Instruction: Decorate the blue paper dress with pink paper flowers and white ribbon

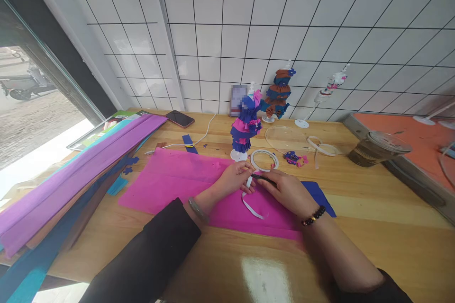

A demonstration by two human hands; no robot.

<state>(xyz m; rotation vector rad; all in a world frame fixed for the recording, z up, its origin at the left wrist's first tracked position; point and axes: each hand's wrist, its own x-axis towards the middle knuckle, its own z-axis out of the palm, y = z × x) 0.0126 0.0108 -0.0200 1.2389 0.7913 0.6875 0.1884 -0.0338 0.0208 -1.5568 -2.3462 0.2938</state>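
Note:
Over a pink paper sheet [170, 177], my left hand [231, 181] pinches a narrow white strip [253, 210], whose loose end curls down onto the sheet. My right hand [289, 191] is closed around a slim black tool [263, 179]. Its tip meets the strip at my left fingertips; whether it is scissors or a blade I cannot tell. Just beyond my hands lies a white tape roll [264, 160]. Behind it, a small blue and pink ruffled paper dress [245, 125] stands upright on a round white base. A blue piece [319, 197] lies partly under the pink sheet.
Long purple folded paper [88, 170] and other coloured sheets cover the left side. A phone [180, 119] and a white cable [199, 139] lie behind. A brown and blue dress form [279, 94], paper scraps [295, 158] and a lidded drink cup [377, 148] stand or lie farther right.

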